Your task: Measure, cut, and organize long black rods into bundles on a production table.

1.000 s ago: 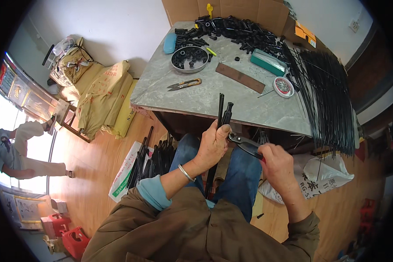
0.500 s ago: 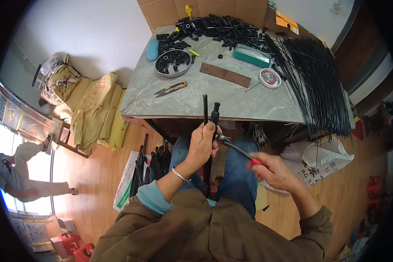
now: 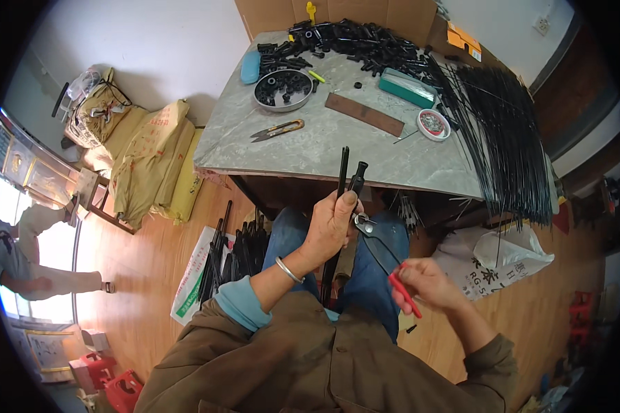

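Observation:
My left hand (image 3: 329, 224), a metal bangle on its wrist, is closed round thin black rods (image 3: 343, 172) and a thicker black tubular piece (image 3: 357, 180). Both stick up above the thumb, in front of the table edge. Black lengths run down below the fist between my knees. My right hand (image 3: 428, 283) is wrapped round the red handles of a pair of pincers (image 3: 369, 235). Their metal jaws lie right beside my left fingers, at the black piece. The handles stand somewhat apart. What the jaws touch is hidden by my fingers.
On the grey table (image 3: 282, 148) lie scissors (image 3: 278, 130), a bowl (image 3: 282, 107) of small black parts, a rusty metal strip (image 3: 364, 114), a tub (image 3: 433, 124) of small metal pieces and bundled black rods (image 3: 510, 138). More black rods (image 3: 244, 258) stand by my left knee. Another person's legs (image 3: 55, 255) show at left.
The pincers have turned, so both arms now show apart. My right hand has moved slightly down. My left hand and the black pieces sit a little further right in the picture.

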`<action>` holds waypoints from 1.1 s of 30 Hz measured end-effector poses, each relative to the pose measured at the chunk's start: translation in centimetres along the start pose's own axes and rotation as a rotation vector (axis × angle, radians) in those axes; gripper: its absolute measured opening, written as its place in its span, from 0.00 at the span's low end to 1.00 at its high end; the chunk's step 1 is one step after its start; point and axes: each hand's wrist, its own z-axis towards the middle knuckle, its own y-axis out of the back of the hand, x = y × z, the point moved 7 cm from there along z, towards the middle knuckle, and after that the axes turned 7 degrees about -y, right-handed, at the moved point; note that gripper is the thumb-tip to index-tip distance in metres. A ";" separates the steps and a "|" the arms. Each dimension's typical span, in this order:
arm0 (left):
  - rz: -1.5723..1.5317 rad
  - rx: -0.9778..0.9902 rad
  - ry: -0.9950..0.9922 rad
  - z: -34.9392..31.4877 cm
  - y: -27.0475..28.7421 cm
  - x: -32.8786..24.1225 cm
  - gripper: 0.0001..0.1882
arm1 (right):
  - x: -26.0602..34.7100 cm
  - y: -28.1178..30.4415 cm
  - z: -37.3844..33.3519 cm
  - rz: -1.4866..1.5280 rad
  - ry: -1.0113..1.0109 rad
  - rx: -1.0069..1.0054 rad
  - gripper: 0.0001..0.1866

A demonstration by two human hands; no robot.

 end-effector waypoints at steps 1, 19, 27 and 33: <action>0.013 0.017 0.011 0.0 -0.3 0.1 0.30 | -1.9 -1.1 0.2 0.337 -0.119 0.151 0.14; 0.002 0.030 -0.074 -0.2 -0.7 0.0 0.31 | 0.0 -2.7 -0.1 0.420 -0.103 0.510 0.15; 0.006 0.096 -0.051 -0.2 -0.8 0.2 0.32 | 1.1 -1.3 0.0 -0.216 0.030 -0.006 0.14; -0.047 0.055 -0.035 -0.6 -1.1 -0.1 0.30 | 2.0 -2.1 -0.7 0.286 -0.166 0.252 0.23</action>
